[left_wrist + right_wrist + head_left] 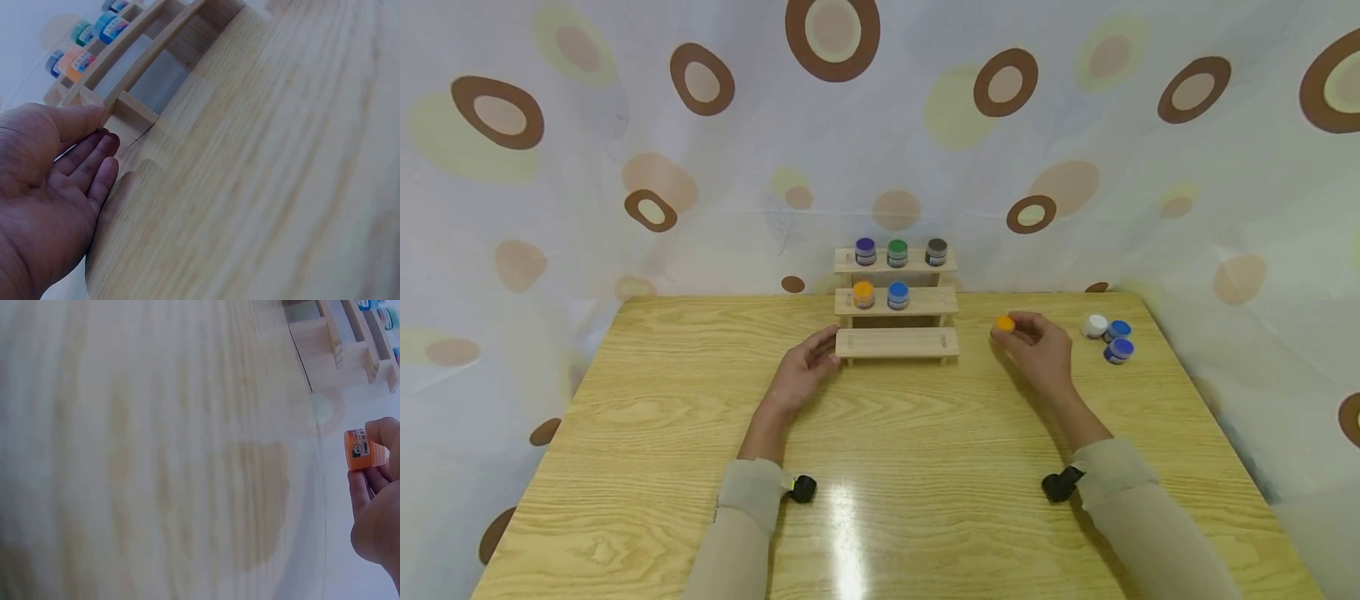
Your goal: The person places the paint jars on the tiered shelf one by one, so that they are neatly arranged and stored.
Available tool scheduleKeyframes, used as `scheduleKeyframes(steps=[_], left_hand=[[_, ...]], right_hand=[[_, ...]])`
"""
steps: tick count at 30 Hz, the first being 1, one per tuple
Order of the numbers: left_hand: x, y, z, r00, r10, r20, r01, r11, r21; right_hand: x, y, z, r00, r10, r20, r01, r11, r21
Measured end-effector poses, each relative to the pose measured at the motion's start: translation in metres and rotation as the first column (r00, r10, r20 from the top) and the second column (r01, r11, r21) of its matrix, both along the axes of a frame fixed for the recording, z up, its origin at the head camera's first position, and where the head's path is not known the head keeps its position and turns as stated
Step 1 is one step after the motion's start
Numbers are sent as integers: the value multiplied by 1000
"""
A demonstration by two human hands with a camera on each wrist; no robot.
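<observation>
My right hand (1041, 350) pinches a small orange paint jar (1004, 324) between thumb and fingers, to the right of a wooden three-step rack (897, 342). In the right wrist view the label of the orange jar (359, 449) shows beside the thumb. At the left end of the rack's lowest step, my left hand (797, 379) grips the corner with thumb and fingertips; in the left wrist view the thumb meets the wood edge. Purple (865, 252), green (897, 253) and dark brown (936, 252) jars stand on the top step. Orange-yellow (863, 295) and blue (898, 296) jars occupy the middle step.
On the right of the wooden table (925, 433) sit a white jar (1095, 326), a blue jar (1117, 332) and a purple-blue jar (1118, 351), close together. A patterned cloth (737, 167) hangs right behind the rack.
</observation>
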State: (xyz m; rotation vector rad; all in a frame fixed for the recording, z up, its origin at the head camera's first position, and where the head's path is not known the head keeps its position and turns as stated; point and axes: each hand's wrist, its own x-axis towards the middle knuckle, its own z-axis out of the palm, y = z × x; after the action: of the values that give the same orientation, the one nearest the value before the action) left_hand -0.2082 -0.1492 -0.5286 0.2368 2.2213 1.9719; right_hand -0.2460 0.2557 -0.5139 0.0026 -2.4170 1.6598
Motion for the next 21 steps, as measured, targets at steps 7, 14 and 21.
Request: scheduleKeyframes(steps=[7, 14, 21], left_hand=[[0, 0, -2, 1000, 3, -5, -3, 1000, 0], [0, 0, 0, 1000, 8, 1, -8, 1000, -5], [2, 1, 3, 1000, 8, 4, -8, 1000, -5]], right_hand=[[6, -9, 4, 993, 114, -4, -114, 993, -29], [8, -17, 6, 974, 222, -32, -224, 973, -55], [7, -24, 6, 960, 273, -60, -278, 956, -96]])
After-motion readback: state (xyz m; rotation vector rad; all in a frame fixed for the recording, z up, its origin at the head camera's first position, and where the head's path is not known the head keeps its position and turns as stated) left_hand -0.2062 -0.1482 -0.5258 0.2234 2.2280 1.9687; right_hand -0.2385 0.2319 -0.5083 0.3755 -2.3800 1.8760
